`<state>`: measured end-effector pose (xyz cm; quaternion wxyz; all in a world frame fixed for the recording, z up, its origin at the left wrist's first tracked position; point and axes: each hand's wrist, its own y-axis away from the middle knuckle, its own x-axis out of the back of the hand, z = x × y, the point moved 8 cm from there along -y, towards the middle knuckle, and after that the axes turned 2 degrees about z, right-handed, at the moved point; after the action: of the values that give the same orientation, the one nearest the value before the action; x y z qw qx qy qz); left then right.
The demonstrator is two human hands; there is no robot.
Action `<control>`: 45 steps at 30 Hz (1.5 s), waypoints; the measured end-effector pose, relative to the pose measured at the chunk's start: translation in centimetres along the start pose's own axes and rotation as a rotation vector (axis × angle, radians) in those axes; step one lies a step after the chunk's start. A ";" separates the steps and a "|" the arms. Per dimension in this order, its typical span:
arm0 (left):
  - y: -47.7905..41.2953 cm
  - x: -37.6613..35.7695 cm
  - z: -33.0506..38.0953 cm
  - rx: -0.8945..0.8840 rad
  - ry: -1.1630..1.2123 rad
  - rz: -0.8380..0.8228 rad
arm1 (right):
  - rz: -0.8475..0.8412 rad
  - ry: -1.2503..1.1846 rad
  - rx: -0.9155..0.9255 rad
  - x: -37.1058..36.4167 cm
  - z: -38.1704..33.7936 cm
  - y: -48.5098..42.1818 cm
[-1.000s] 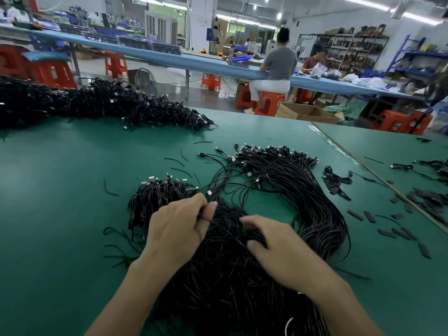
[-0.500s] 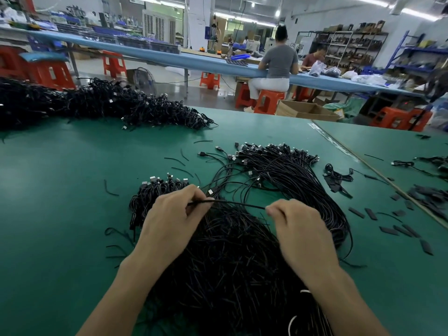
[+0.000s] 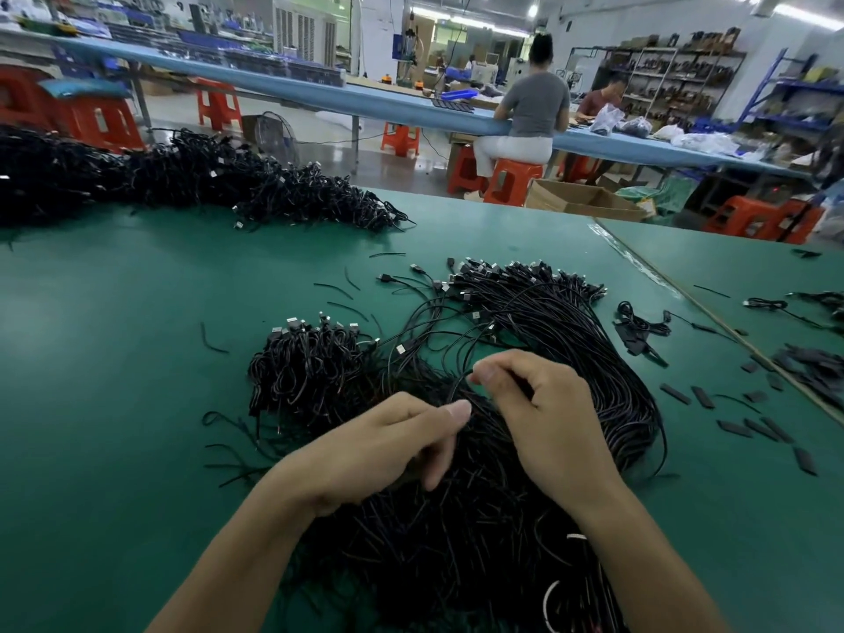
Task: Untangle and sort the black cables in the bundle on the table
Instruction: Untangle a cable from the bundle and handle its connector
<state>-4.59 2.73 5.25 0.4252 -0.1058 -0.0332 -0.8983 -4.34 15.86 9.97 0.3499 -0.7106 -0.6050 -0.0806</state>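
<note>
The right hand (image 3: pixel 543 418) pinches one thin cable (image 3: pixel 456 383) between the thumb and curled fingers at the centre of the frame. The left hand (image 3: pixel 383 445), just below and to the left, also curls its fingers and presses its thumb on the same cable. Both hands are over the bundle (image 3: pixel 456 541) of black cables, which lies on the green table (image 3: pixel 114 358) from the centre to the lower edge, with a smaller heap (image 3: pixel 310 372) just left of it.
</note>
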 end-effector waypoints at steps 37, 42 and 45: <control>-0.7 3.4 0.2 -0.206 0.860 0.452 | -0.514 0.278 0.033 -4.4 -1.2 3.0; 0.1 3.2 1.1 -0.253 0.069 0.607 | -0.350 0.273 0.111 -1.8 -3.0 1.7; -0.5 0.9 0.6 -0.099 -0.025 0.393 | -0.285 0.158 0.181 -0.7 -3.8 0.8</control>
<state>-5.39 2.45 6.06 0.5864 -0.1422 0.0270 -0.7970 -2.66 12.98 12.09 0.4440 -0.5747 -0.6750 -0.1300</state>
